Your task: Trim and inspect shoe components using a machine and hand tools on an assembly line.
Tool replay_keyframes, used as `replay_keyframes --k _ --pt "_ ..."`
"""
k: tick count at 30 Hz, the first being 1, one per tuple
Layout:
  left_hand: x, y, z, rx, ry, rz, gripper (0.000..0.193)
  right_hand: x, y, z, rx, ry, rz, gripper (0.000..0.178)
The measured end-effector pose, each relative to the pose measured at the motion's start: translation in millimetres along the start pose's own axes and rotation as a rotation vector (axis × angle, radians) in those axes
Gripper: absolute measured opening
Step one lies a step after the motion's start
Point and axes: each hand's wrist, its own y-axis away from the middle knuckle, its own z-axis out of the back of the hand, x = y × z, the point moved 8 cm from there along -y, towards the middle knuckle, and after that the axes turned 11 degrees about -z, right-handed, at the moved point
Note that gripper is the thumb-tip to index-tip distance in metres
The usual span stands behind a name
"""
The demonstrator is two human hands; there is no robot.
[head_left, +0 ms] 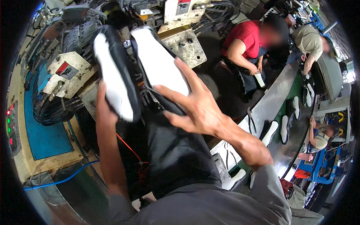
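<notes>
Left grip (106, 103) is clasping one shoe (112, 75) by its outer side, and right grip (200, 107) is spreading its fingers around the side and flat white bottom of a second shoe (157, 56); both black-sided shoes are hanging side by side in mid-air. Behind them a grimy machine (75, 60) is showing off-white metal plates, two bearing warning labels, among tangled black hoses. A long conveyor (275, 153) is curving away to the right, its left edge showing bare metal. Three co-workers are appearing around it: one in red (240, 41) is bending by the left edge and holding a white-bottomed piece (259, 80), one in beige (307, 39) is reaching in at the far end, and another (320, 141) is facing the right edge. Near that edge a blue rack (317, 180) is carrying something orange-red (302, 173), too small to identify. About eight other shoes (285, 129) are lying along the conveyor, the nearest ones partly hiding behind the right arm. Lower left, a smooth blue hose (63, 183) is snaking.
</notes>
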Motion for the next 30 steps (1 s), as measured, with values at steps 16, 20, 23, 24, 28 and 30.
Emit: replay_keyframes --k 16,20,23,24,28,30 --pt "163 259 125 -0.306 0.033 0.375 0.075 -26 -93 -114 -0.06 -0.016 -0.023 0.073" --pt "147 242 81 -0.203 -0.06 0.316 0.079 -26 -95 -119 -0.051 0.043 -0.033 0.081" --pt "146 233 80 -0.194 -0.191 0.304 0.081 -27 -83 -115 -0.096 -0.08 0.035 0.085" --pt "146 232 80 -0.184 -0.259 0.289 0.082 -36 -69 -117 -0.103 -0.064 0.05 0.098" --pt "152 227 88 -0.155 -0.424 0.235 0.09 -123 -18 -176 -0.127 -0.336 -0.292 0.106" --pt "150 236 87 -0.16 -0.446 0.264 0.093 -159 -25 -241 0.079 -0.552 -0.473 0.095"
